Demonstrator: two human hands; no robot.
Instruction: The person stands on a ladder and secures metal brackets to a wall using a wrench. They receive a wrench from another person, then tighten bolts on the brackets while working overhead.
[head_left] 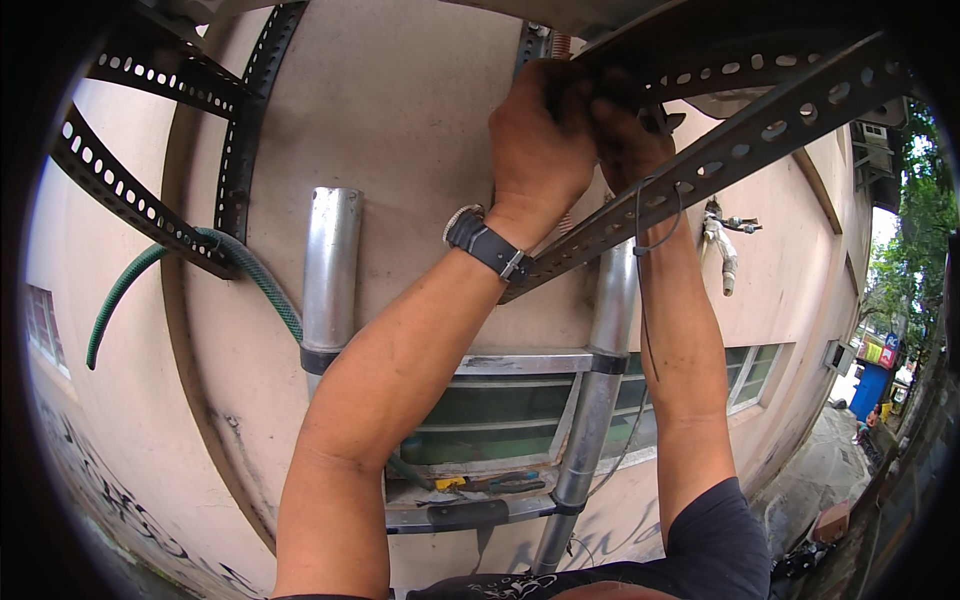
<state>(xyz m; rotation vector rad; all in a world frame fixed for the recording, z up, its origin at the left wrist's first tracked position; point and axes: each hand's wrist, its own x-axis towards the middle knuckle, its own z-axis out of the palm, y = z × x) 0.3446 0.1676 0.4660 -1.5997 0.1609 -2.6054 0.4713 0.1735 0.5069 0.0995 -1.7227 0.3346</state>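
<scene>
Left hand (545, 125): fingers curled; hold hidden in shadow, cannot tell.
Right hand (634, 142): just beside left hand; hold likewise unclear.
Slotted metal bar (757, 143): below and right of right hand; probably stiff, heavy; grasp flat face, avoiding edges.

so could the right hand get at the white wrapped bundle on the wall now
Probably yes: the white wrapped bundle hangs just right of the right forearm with nothing obvious between, though the right hand may have to clear the slotted bar crossing that forearm.
</scene>
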